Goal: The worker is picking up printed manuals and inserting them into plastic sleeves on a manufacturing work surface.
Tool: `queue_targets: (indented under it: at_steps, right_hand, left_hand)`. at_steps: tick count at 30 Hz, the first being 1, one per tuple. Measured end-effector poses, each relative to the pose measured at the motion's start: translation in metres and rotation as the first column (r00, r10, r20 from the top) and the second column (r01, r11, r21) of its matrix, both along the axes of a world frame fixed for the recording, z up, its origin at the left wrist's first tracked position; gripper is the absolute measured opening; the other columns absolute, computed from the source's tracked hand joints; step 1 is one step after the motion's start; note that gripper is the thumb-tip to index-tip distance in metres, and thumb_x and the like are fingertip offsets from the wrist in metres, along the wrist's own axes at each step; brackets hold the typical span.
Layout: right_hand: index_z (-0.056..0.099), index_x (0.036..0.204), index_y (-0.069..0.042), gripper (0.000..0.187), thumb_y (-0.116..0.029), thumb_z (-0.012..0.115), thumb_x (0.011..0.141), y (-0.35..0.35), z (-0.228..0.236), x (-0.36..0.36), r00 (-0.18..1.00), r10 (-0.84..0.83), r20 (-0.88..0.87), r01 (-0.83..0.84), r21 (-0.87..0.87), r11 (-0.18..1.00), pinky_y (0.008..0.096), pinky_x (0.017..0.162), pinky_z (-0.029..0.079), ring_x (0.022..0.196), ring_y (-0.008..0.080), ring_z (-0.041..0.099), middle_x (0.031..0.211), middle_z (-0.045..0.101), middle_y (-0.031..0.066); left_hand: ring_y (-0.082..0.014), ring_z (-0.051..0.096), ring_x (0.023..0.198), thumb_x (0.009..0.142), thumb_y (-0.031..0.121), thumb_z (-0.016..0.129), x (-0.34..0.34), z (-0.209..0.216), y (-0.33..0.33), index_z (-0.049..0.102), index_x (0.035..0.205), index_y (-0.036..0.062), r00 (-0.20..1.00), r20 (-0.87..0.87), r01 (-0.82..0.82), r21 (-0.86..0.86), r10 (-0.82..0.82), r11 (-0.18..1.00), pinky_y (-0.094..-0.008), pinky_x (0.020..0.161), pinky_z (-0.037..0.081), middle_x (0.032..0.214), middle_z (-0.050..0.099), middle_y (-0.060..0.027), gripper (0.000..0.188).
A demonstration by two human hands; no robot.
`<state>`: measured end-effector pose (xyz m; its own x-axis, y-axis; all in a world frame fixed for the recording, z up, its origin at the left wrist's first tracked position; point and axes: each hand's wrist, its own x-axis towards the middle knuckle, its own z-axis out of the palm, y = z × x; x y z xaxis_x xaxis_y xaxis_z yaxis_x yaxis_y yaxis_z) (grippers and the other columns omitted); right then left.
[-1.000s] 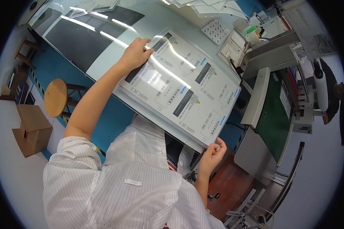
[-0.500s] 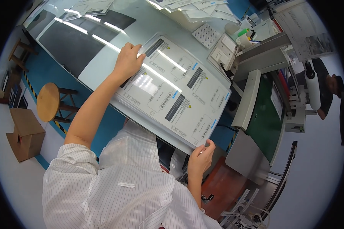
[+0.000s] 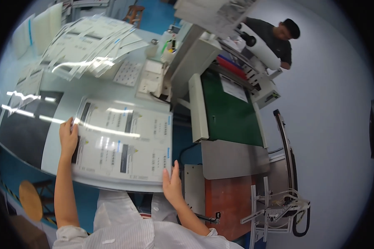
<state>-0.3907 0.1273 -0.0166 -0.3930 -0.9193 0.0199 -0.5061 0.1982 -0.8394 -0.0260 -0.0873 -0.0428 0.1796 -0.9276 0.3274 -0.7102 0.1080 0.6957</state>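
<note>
A stack of flat, glossy printed sheets (image 3: 108, 159), white with dark blocks and blue marks, lies on the glass-topped table in front of me. My left hand (image 3: 69, 137) grips the stack's left edge, its thumb and fingertips close to the sheets. At the near right corner, my right hand (image 3: 173, 186) holds the right edge, thumb over the top side and fingers along the outer side. Ceiling light reflects off the top sheet. What the fingers do beneath the edge is hidden.
Fanned printed sheets (image 3: 91, 45) lie farther back on the table (image 3: 56, 143), near a dotted card (image 3: 127, 73) and a white box-like device (image 3: 150, 79). Right of me stands a machine with a green belt (image 3: 232, 120). A person (image 3: 274, 39) is beyond it. A wooden stool (image 3: 30, 200) is lower left.
My view has swung to the right, so the table and stack appear farther left and more of the machine shows. Both hands remain at the stack's edges.
</note>
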Motion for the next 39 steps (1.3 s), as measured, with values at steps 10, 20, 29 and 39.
queue_targets:
  at_steps: [10,20,29,39]
  right_hand:
    - [0.013,0.149,0.009,0.075,-0.036,0.048,0.099,-0.018,0.000,0.017,0.967,-0.030,-0.252,0.036,0.019,0.999,0.0465,0.091,0.049,0.113,0.0455,0.054,0.130,0.047,0.0310]
    - [0.015,0.148,0.010,0.077,-0.032,0.053,0.096,-0.021,0.004,0.018,0.977,-0.061,-0.204,0.050,-0.061,0.997,0.0480,0.087,0.051,0.108,0.0466,0.056,0.126,0.049,0.0318]
    - [0.017,0.147,0.010,0.075,-0.028,0.055,0.095,-0.015,0.005,0.012,0.988,-0.061,-0.141,0.049,-0.086,0.995,0.0479,0.090,0.050,0.112,0.0477,0.055,0.129,0.047,0.0336]
    - [0.017,0.147,0.010,0.073,-0.026,0.053,0.095,-0.019,0.007,0.014,0.990,-0.040,-0.135,0.026,-0.107,0.994,0.0482,0.089,0.051,0.111,0.0481,0.056,0.128,0.047,0.0347]
  left_hand:
    - [-0.0333,0.049,0.108,0.096,0.018,0.054,-0.016,0.017,0.002,0.055,0.129,-0.0036,0.978,0.211,-0.009,0.002,0.008,1.000,-0.0401,0.096,0.040,0.115,0.053,-0.0181,0.040]
    - [-0.0335,0.051,0.103,0.097,0.020,0.053,-0.014,0.018,-0.004,0.057,0.126,-0.0028,0.968,0.249,-0.011,-0.055,0.025,0.998,-0.0414,0.091,0.041,0.110,0.054,-0.0177,0.037]
    - [-0.0334,0.053,0.101,0.096,0.019,0.055,-0.009,0.004,-0.004,0.061,0.122,-0.0027,0.975,0.221,-0.010,-0.056,0.022,0.998,-0.0417,0.091,0.042,0.109,0.056,-0.0184,0.035]
    - [-0.0329,0.053,0.103,0.097,0.020,0.054,-0.009,0.014,-0.004,0.061,0.121,-0.0038,0.968,0.244,-0.046,-0.033,0.053,0.998,-0.0412,0.091,0.042,0.110,0.056,-0.0185,0.035]
